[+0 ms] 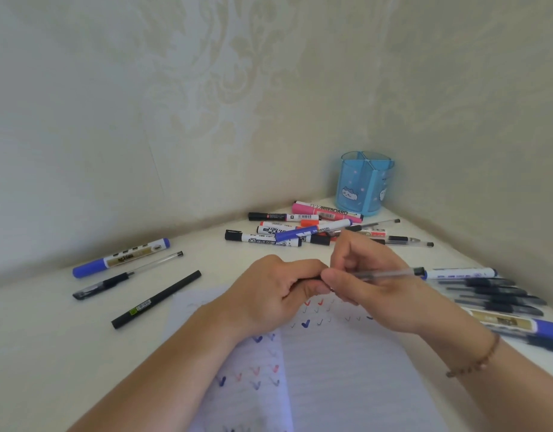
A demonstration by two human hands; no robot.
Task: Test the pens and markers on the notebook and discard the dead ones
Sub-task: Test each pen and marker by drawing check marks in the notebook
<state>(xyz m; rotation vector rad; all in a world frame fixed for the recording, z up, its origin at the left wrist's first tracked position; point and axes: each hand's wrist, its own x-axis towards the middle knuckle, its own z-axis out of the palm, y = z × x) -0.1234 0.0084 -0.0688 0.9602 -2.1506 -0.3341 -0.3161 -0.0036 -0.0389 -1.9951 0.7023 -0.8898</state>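
Both hands meet above the open notebook [347, 369], whose pages carry several red, blue and grey check marks. My right hand [371, 285] grips a clear gel pen [390, 272] by its barrel, the pen lying level and pointing right. My left hand [269, 291] is closed on the pen's dark end, probably its cap [306, 278], right against the right fingers. A pile of whiteboard markers [297, 229] lies behind the hands.
A blue pen holder [364, 185] stands in the back corner. At left lie a blue-capped marker [121, 258], a clear gel pen [125, 275] and a black pen [157, 299]. A row of pens and markers [493, 294] lies at right. Walls close off the white desk behind.
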